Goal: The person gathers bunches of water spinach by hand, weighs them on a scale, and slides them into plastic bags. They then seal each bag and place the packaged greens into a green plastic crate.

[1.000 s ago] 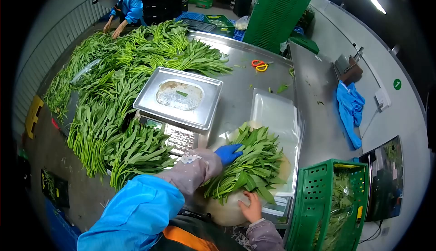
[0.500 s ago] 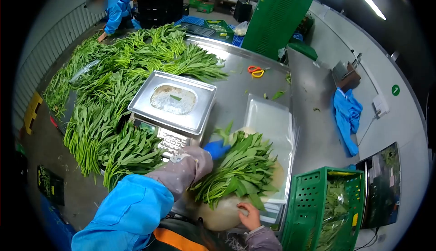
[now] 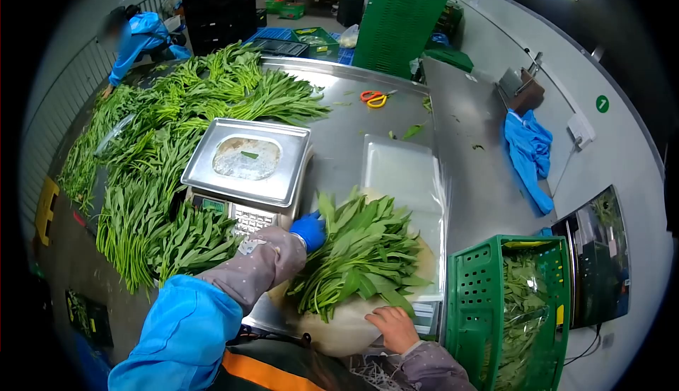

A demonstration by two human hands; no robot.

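From my distant seat I see the bunch of leafy greens just to the right of the scale and nearer to the person, lying partly over a pale rounded surface and the clear plastic sheets. The left hand, in a blue glove, is curled between the bunch and the scale; I think it keeps the leaves from spreading that way. The right hand, bare, rests on the pale rounded surface, fingers lightly bent and side by side, maybe to steady the near edge. The pile of greens spreads left of the scale and beyond it, I suppose for easy reach. The scissors lie beyond the scale and to its right, probably to be out of the way.

What the gloved fingers grip I cannot tell, because the glove hides them. Whether the right hand pinches something beneath, I also cannot tell. The scale's display is too small to read, and the co-worker's hand, far beyond the scale, is hardly visible.
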